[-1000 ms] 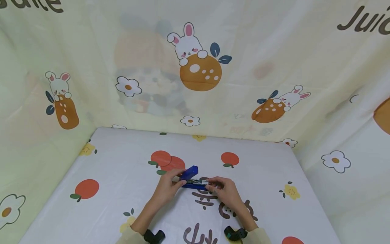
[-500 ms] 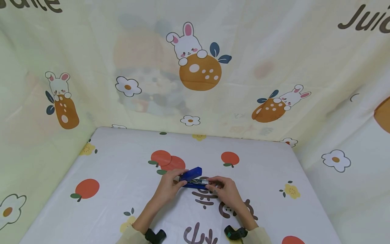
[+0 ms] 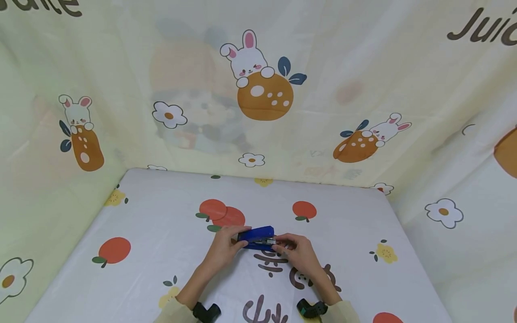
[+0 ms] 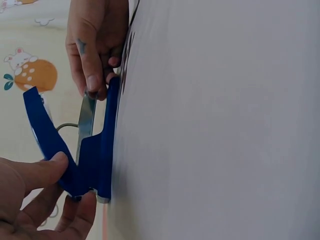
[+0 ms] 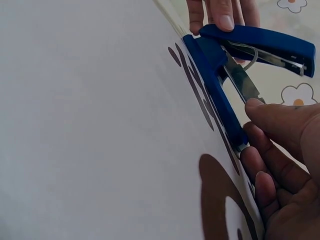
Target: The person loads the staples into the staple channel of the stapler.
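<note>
A blue stapler (image 3: 258, 234) sits on the white cloth between the two hands. Its top cover (image 5: 280, 45) is swung up from the metal staple channel (image 4: 87, 112), and a curved metal strip shows between them. At the hinge end, the left hand (image 3: 223, 246) grips the stapler, its thumb on the cover in the left wrist view. The right hand (image 3: 296, 251) pinches the front tip of the channel, with its other fingers beside the end of the base (image 5: 215, 95). Whether staples lie in the channel cannot be told.
A printed cloth (image 3: 153, 251) with fruit and flower pictures covers the table. Pale patterned curtains (image 3: 194, 67) rise behind it and at both sides. Each wrist wears a dark camera mount, one (image 3: 207, 312) at the left sleeve.
The stapler's raised cover has tilted down toward the channel, from steep to a much lower angle. Both hands have stayed almost in place.
</note>
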The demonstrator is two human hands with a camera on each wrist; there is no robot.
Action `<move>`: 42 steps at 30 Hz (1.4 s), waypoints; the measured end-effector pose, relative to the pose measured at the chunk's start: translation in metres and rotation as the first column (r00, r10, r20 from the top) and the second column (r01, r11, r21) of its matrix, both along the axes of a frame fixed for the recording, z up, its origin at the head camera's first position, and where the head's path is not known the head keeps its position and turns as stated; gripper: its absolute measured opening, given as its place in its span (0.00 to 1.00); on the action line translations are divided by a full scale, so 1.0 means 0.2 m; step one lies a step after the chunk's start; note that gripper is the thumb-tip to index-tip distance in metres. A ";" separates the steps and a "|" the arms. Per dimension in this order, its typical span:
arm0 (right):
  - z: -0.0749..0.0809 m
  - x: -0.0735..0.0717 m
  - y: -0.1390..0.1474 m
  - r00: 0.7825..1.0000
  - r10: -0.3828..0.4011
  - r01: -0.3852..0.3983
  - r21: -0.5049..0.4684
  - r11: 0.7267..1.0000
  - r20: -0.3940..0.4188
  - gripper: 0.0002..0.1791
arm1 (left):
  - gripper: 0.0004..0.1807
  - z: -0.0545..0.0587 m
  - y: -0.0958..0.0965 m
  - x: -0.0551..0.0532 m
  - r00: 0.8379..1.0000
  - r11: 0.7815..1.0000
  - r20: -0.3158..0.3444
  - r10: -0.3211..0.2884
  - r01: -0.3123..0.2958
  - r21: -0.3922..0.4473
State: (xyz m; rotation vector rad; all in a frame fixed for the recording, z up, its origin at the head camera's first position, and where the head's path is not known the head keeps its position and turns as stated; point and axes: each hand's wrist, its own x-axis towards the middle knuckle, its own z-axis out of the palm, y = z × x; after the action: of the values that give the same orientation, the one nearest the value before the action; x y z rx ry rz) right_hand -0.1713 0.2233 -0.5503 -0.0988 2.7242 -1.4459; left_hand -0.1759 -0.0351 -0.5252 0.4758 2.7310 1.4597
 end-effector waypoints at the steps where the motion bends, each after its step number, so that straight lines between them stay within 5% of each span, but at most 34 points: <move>1: 0.00 0.00 0.00 1.000 0.003 -0.003 -0.004 1.000 -0.002 0.12 | 0.21 0.00 0.00 0.00 1.000 1.000 -0.001 0.000 0.000 -0.003; 42: -0.01 0.01 0.00 1.000 -0.020 0.020 0.010 1.000 -0.020 0.14 | 0.18 -0.03 0.04 0.00 1.000 0.998 -0.016 -0.021 0.020 -0.065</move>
State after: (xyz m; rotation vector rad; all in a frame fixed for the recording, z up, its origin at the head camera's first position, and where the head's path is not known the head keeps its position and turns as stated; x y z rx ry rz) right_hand -0.1700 0.2234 -0.5530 -0.0861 2.7561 -1.4431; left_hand -0.1767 -0.0279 -0.5303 0.5144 2.7677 1.3641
